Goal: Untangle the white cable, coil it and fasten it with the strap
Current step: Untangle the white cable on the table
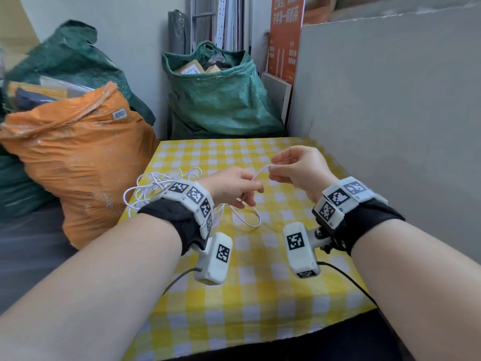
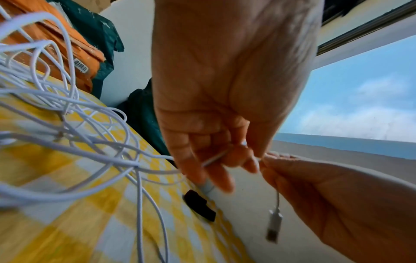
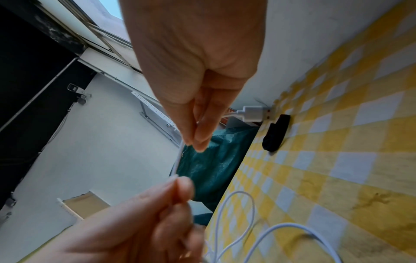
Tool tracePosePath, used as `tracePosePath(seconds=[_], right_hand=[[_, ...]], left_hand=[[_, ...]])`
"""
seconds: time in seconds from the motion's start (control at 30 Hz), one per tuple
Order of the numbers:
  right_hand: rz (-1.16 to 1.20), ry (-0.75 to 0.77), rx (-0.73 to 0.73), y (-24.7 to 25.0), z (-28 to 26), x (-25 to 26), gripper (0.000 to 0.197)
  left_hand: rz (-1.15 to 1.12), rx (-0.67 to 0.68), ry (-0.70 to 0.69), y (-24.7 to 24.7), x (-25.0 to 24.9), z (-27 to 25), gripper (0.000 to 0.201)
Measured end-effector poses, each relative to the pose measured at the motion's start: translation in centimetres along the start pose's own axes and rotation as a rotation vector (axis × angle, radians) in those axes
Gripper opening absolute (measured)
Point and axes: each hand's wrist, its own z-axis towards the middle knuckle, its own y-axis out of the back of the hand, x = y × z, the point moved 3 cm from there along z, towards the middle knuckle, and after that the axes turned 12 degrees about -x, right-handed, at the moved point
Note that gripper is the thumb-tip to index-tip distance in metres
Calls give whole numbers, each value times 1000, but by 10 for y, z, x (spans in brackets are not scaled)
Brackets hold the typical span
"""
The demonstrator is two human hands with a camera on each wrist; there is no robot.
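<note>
A white cable [image 1: 261, 171] runs taut between my two hands above the yellow checked table [image 1: 260, 295]. My left hand [image 1: 251, 190] pinches it close to my right hand [image 1: 273, 169], which pinches it near the end. The cable's USB plug [image 2: 274, 223] dangles beyond my right hand's fingers [image 3: 194, 140]. The rest of the cable lies in a loose tangle [image 1: 158, 187] at the table's left edge, with loops [image 3: 238, 220] trailing under my left hand [image 3: 180, 186]. A short black strap [image 2: 199, 205] lies on the cloth by the wall, also in the right wrist view [image 3: 275, 133].
An orange sack [image 1: 78, 162] and a green sack [image 1: 218, 100] stand off the table's left and far edges. A grey board [image 1: 390, 100] walls the right side. Black camera leads [image 1: 346, 280] hang from my wrists over the near cloth.
</note>
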Motion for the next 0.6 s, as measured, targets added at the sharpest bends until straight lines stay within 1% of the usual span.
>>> tracePosePath(seconds=[0.07, 0.13, 0.2, 0.33, 0.43, 0.5, 0.53, 0.6], right_hand=[[-2, -5, -89, 7, 0, -2, 15], [-64, -19, -190, 15, 2, -7, 16], [-114, -44, -253, 21, 5, -10, 15], [-166, -104, -378, 33, 13, -14, 20], [-223, -132, -439, 46, 17, -17, 19], [-270, -163, -478, 56, 20, -23, 17], [-309, -178, -477, 60, 22, -26, 15], [-384, -212, -398, 63, 25, -29, 7]], left_hand=[[24, -84, -25, 7, -2, 3, 27], [125, -172, -42, 23, -1, 5, 33], [214, -233, -21, 42, 4, 5, 36], [428, -328, 58, 74, 17, -1, 35], [558, -400, 31, 91, 18, -7, 34], [633, -452, -26, 99, 17, -10, 24], [618, -464, -47, 101, 16, -11, 19], [561, -448, -88, 101, 13, -12, 18]])
